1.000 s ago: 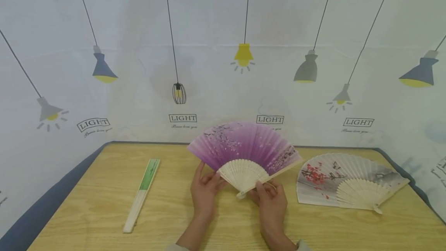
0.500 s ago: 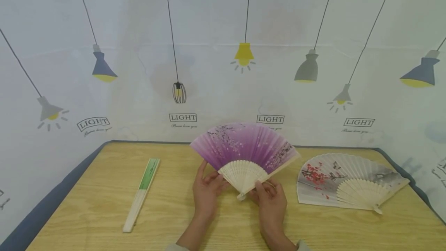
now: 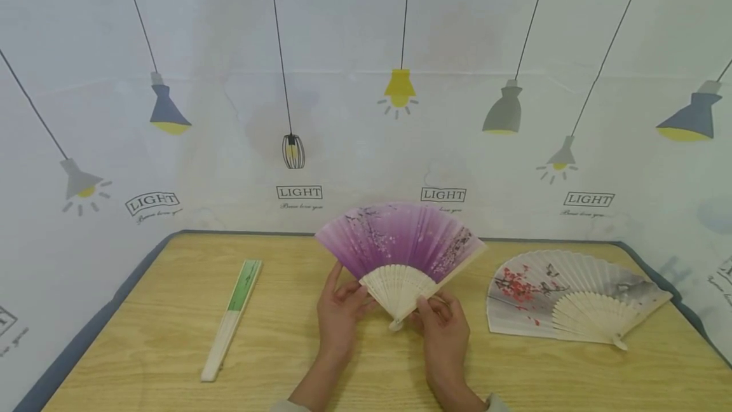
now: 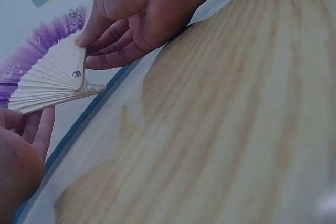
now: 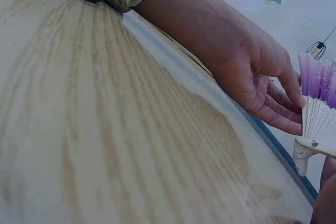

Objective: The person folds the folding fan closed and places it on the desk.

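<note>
While the left hand (image 3: 337, 320) pinches one edge of a purple folding fan (image 3: 394, 234) and the right hand (image 3: 447, 339) pinches the other, thumbs in front and fingers behind, the fan is held up over the counter (image 3: 154, 323), between a folded green fan (image 3: 231, 321) and a spread grey-white one (image 3: 572, 304). I'd say they're working its spread, though whether opening or folding I can't tell; either way, the next move seems to call for even, gentle swinging about the rivet (image 4: 76, 73). It's widely fanned, pale pierced ribs below, blossom sprays across the pleated leaf.
</note>
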Action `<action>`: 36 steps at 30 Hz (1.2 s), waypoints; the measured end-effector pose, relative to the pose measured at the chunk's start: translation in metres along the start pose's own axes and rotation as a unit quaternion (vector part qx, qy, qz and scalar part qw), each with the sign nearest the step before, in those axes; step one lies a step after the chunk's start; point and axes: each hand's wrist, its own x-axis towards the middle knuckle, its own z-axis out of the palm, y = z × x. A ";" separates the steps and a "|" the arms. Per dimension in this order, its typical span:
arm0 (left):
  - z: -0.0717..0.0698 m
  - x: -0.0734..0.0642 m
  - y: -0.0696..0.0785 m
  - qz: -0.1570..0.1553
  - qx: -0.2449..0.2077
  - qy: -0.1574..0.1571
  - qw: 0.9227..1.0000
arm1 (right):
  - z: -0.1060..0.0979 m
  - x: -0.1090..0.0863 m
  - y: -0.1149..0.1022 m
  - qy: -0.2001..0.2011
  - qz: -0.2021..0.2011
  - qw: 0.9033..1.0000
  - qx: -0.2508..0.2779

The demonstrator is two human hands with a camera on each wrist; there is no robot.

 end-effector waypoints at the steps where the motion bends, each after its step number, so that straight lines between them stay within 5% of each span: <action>1: 0.000 0.000 0.000 0.001 0.001 -0.003 1.000 | 0.000 0.000 0.000 -0.001 -0.001 1.000 -0.001; 36: -0.001 0.000 0.000 0.009 0.034 -0.040 0.999 | -0.002 -0.001 -0.001 -0.031 -0.019 0.998 -0.054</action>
